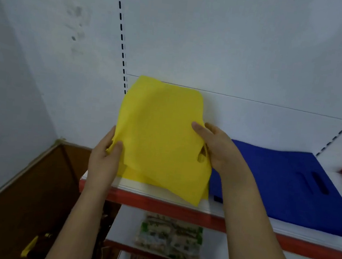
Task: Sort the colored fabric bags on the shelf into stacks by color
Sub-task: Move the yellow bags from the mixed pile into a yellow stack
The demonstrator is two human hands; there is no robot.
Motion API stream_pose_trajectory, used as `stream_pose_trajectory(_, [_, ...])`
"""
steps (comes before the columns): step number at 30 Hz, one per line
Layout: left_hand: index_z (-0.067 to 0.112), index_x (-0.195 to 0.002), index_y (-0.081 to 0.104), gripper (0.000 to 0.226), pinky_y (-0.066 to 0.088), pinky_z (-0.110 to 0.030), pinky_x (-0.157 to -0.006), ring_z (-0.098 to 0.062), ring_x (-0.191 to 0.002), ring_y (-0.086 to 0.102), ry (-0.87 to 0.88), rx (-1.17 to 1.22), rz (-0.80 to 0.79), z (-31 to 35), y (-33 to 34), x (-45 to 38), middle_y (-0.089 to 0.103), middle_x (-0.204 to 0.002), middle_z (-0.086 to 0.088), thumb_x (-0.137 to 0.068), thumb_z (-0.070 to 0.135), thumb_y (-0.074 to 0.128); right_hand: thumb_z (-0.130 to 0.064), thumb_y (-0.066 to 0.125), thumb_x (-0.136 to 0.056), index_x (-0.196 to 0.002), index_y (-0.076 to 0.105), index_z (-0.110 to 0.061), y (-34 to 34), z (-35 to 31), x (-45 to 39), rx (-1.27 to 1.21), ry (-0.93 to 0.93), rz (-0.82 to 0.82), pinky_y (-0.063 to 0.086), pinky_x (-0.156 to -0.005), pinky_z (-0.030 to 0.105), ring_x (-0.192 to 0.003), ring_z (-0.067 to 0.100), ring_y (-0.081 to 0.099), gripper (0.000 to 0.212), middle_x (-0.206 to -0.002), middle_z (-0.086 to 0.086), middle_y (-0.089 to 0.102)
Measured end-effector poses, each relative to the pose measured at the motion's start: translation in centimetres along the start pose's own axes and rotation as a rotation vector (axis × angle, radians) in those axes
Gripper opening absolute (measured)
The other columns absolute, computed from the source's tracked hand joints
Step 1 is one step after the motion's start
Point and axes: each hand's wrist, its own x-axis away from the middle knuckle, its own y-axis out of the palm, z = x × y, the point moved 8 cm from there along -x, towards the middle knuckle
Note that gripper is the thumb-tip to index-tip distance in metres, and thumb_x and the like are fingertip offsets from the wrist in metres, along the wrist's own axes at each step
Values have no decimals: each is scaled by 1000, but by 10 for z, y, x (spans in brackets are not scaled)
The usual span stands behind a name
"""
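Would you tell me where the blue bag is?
The blue bag lies flat on the shelf, right of the yellow bag both hands hold.

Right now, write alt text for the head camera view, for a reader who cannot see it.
Two bare hands hold a yellow fabric bag above a white shelf; the left hand pinches its left edge, the right hand grips beside its handle cutout. A blue bag stack lies to the right.
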Motion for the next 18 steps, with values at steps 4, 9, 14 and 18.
stream_pose_trajectory(4, [52, -140, 44, 55, 53, -51, -93, -24, -113, 59, -105, 121, -11, -10, 17, 1, 53, -134, 2, -98, 19, 55, -24, 78, -83, -122, 56, -2, -46, -1, 28, -262, -65, 114, 48, -48, 21, -56, 8, 60, 50, -86, 3, 63])
stream_pose_trajectory(9, [25, -126, 56, 34, 49, -49, -96, -25, -110, 60, -145, 207, -118, 0, 78, 22, 62, -116, 8, -98, 7, 55, -17, 74, -87, -105, 67, -5, -125, -5, 83, -269, -180, 361, 52, -57, 25, -60, 13, 58, 23, -72, 2, 64])
stream_pose_trajectory(14, [16, -126, 55, 27, 51, -47, -91, -30, -112, 59, -182, 236, -214, 21, 152, 71, 60, -117, 2, -99, 15, 58, -15, 72, -88, -100, 68, -8, -221, -14, 144, -252, -306, 554, 59, -82, 45, -86, 26, 69, 14, -102, 17, 73])
stream_pose_trajectory(18, [19, -119, 59, 23, 52, -38, -85, -21, -106, 63, -101, 255, -340, 54, 228, 132, 64, -115, 9, -97, 22, 62, -17, 67, -94, -97, 67, -2, -322, -13, 212, -144, -391, 704, 54, -83, 51, -82, 27, 60, 15, -97, 25, 64])
